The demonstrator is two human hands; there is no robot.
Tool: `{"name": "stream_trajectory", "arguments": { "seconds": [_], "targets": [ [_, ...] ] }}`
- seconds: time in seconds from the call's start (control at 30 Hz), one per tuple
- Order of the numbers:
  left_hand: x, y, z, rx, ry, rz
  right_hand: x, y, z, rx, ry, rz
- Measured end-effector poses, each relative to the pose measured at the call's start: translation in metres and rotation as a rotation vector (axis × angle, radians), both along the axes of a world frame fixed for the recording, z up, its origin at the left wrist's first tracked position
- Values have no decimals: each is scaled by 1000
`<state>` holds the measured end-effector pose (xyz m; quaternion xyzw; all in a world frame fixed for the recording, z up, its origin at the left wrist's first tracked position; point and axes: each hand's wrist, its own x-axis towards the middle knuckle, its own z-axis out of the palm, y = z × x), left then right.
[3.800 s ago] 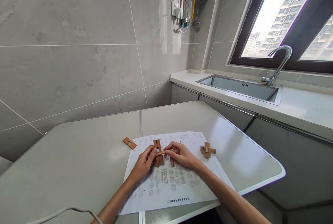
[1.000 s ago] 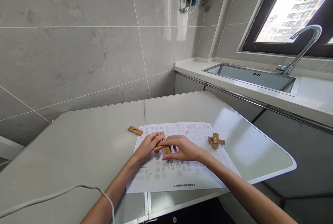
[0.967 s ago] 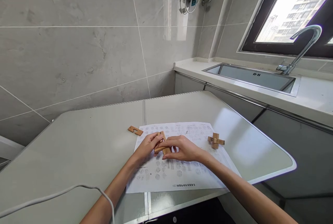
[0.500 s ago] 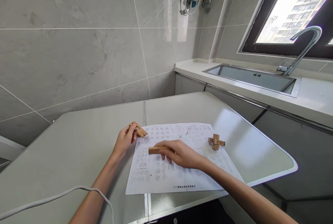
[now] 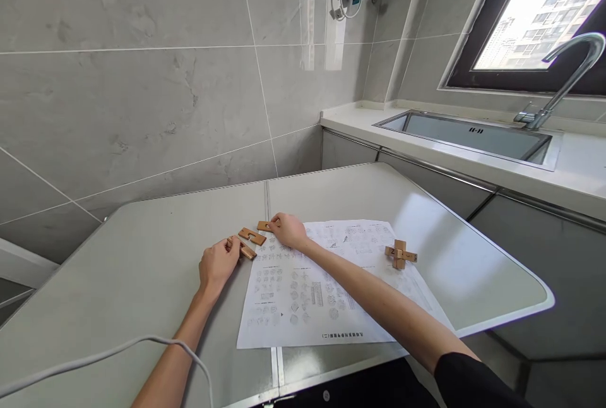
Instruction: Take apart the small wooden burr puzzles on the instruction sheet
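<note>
On the table [image 5: 142, 256], our left hand [image 5: 216, 264] pinches one piece [image 5: 245, 251], our right hand [image 5: 290, 230] another [image 5: 265, 226], laying them apart beside the sheet [image 5: 331, 282] for sorting.

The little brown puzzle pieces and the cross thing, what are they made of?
The flat notched pieces by the left hand and right hand look like light, unpainted wood: tan, matte, cut edges. The assembled cross matches them, probably wood too.

left hand [image 5: 216, 264] curled palm-down, right hand [image 5: 290, 231] reaching forward, arm outstretched
</note>
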<state>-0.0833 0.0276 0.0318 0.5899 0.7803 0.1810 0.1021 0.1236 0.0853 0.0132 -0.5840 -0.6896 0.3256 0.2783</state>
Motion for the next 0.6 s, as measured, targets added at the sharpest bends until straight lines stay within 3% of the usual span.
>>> {"name": "stream_trajectory", "arguments": {
  "seconds": [0.1,0.2,0.4,0.5,0.6],
  "targets": [
    [1,-2,-1,-15,66,5,-8,0,1,33,23,52],
    [2,-3,-2,-22,111,-6,5,-14,6,75,71,83],
    [4,-5,-7,5,176,-54,86,-75,20,125,248,31],
    [5,-6,-10,32,211,-71,141,-115,17,209,421,-159],
    [9,-7,-13,115,236,-108,192,-152,6,265,375,-456]
  ]
}}
